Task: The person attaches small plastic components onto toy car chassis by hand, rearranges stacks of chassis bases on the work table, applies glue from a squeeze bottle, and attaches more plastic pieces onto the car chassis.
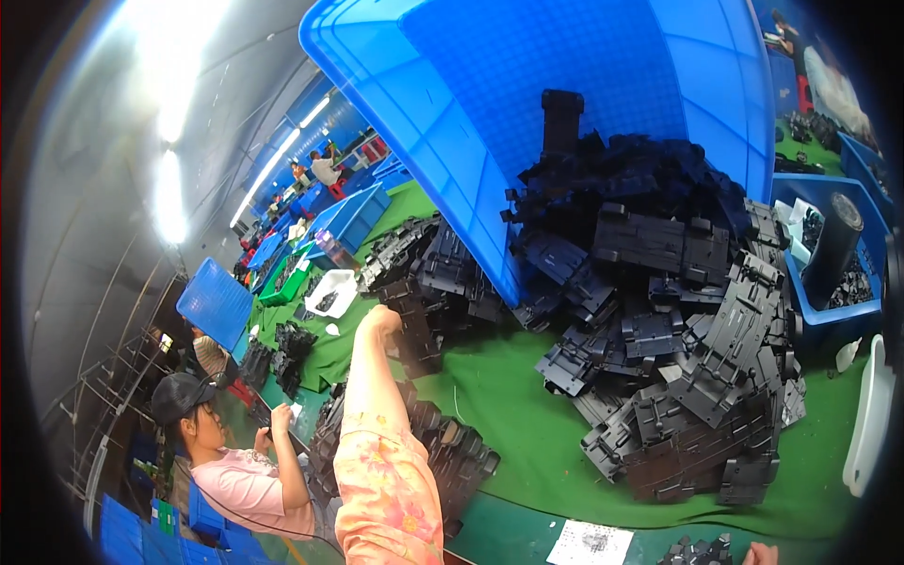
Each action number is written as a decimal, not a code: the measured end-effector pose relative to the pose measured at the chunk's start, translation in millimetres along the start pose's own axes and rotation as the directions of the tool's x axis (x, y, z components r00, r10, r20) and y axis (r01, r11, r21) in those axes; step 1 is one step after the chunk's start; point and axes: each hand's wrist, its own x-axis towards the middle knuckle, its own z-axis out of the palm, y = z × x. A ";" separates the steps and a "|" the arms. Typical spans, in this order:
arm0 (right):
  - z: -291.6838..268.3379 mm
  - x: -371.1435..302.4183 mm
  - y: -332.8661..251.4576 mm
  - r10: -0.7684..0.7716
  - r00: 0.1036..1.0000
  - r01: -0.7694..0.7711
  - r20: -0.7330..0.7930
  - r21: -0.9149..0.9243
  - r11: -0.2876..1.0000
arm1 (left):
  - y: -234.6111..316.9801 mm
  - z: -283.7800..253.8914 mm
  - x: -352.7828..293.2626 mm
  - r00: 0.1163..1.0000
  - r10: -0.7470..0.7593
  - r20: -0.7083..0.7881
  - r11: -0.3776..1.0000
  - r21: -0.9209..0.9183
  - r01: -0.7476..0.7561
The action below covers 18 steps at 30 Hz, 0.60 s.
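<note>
My left arm, in an orange floral sleeve, stretches forward over the bench. At its end my left hand is closed on the edge of a black plastic chassis plate, beside a heap of similar plates. Its fingertips are partly hidden. Only a small bit of my right hand shows at the bottom edge, near a little pile of small black parts; what its fingers do is cut off. A large blue crate lies tipped on its side, and many black plastic chassis plates spill from it.
Green cloth covers the bench. A printed white paper lies at the front edge. At right stands a blue bin with a dark cylinder in it. A co-worker in a pink top is close by on the left.
</note>
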 end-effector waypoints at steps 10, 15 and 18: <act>-7.0 14.0 -17.4 0.239 0.959 -0.258 0.153 0.119 0.959 | 28.4 -4.3 -49.9 0.981 -0.173 0.091 0.957 -0.220 0.189; 11.5 -17.6 16.4 -0.169 0.985 0.166 -0.044 -0.055 0.985 | 42.3 3.7 -64.2 0.982 -0.083 0.173 0.903 -0.403 0.147; 8.3 -7.3 -2.6 0.122 0.992 -0.119 -0.032 0.095 0.988 | 43.3 1.4 -66.9 0.964 -0.075 0.257 0.972 -0.198 0.128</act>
